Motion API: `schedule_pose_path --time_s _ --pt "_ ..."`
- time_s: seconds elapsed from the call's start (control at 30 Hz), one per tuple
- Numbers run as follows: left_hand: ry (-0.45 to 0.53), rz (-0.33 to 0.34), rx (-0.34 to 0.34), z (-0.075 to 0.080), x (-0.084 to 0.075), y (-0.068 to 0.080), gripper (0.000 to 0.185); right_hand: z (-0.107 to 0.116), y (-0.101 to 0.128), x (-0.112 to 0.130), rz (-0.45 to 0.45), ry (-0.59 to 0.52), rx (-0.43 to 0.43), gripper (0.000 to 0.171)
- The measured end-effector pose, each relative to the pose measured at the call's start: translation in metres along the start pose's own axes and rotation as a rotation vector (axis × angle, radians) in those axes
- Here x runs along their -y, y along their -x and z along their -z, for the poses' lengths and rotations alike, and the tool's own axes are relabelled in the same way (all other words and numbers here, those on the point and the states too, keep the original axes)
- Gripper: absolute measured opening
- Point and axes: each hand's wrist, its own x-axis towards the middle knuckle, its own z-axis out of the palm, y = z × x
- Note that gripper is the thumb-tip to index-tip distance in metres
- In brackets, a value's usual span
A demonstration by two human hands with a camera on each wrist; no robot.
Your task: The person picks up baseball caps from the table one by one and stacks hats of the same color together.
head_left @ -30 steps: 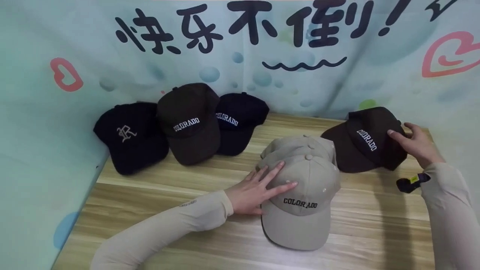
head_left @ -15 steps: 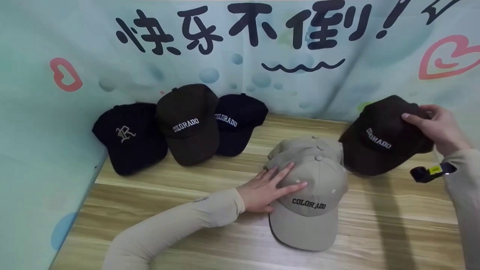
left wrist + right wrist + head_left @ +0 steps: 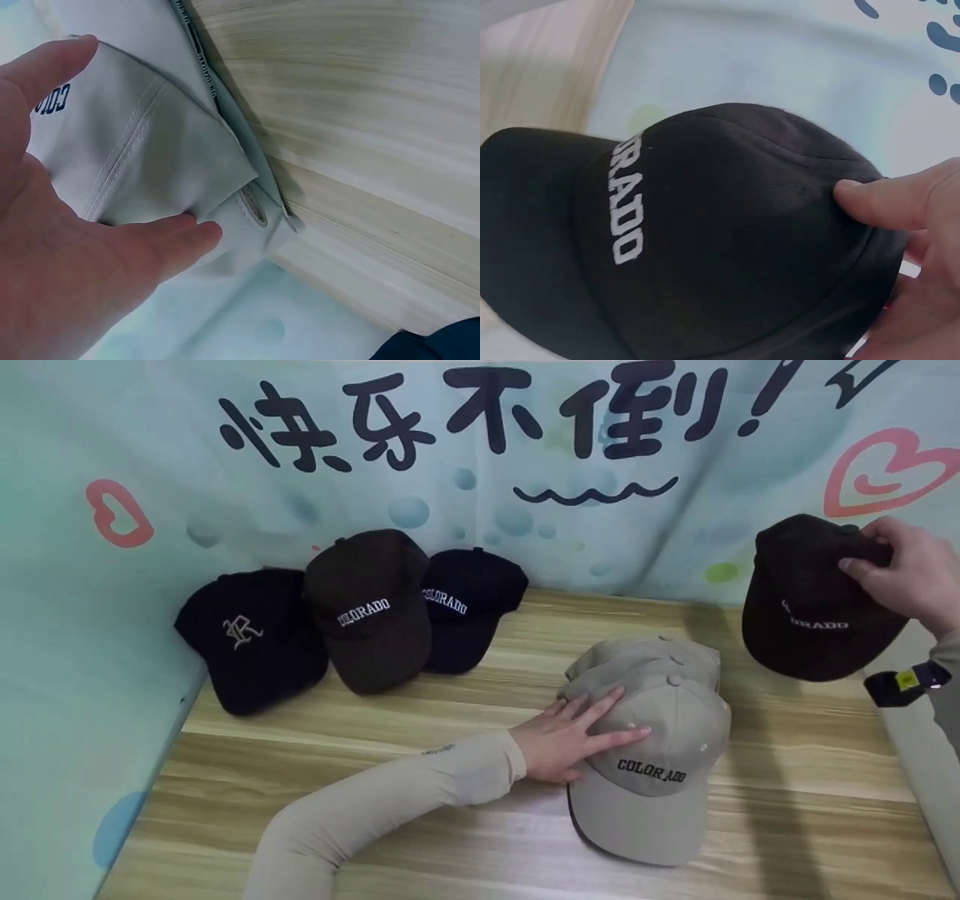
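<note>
Your right grip (image 3: 904,574) pinches the crown of the dark brown cap (image 3: 814,600) and holds it in the air, above and to the right of the beige cap (image 3: 652,750); your left grip (image 3: 577,731) lies flat with fingers spread on that beige cap's crown, holding nothing; the beige cap sits on the worktop (image 3: 420,810) on top of a second beige cap (image 3: 645,652); well to the left of the beige cap, three more caps lean at the backdrop (image 3: 480,495): a black cap (image 3: 251,634), a brown cap (image 3: 371,611) and a navy cap (image 3: 469,607).

From your left wrist, the open left grip (image 3: 67,247) rests against the beige cap (image 3: 142,157), one fingertip just beside its back strap opening; the worktop (image 3: 360,127) lies to the right of the cap.

From your right wrist, the thumb of the right grip (image 3: 907,225) presses on the dark brown cap (image 3: 705,240), fingers curled underneath its rear edge.
</note>
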Motion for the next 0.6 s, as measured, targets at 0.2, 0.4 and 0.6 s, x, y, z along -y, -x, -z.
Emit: schedule_pose_path --time_s 0.2,0.4,0.6 --pt "-0.055 -0.047 -0.079 0.020 0.010 0.015 0.078 0.001 -0.004 0.017 0.047 0.002 -0.125 0.026" --pt "0.001 0.044 -0.108 0.042 0.039 0.052 0.066 0.001 -0.008 0.044 0.215 -0.007 -0.212 0.023" --pt "0.051 0.164 -0.174 0.045 0.073 0.103 0.058 -0.001 -0.008 0.071 0.344 0.002 -0.236 0.022"
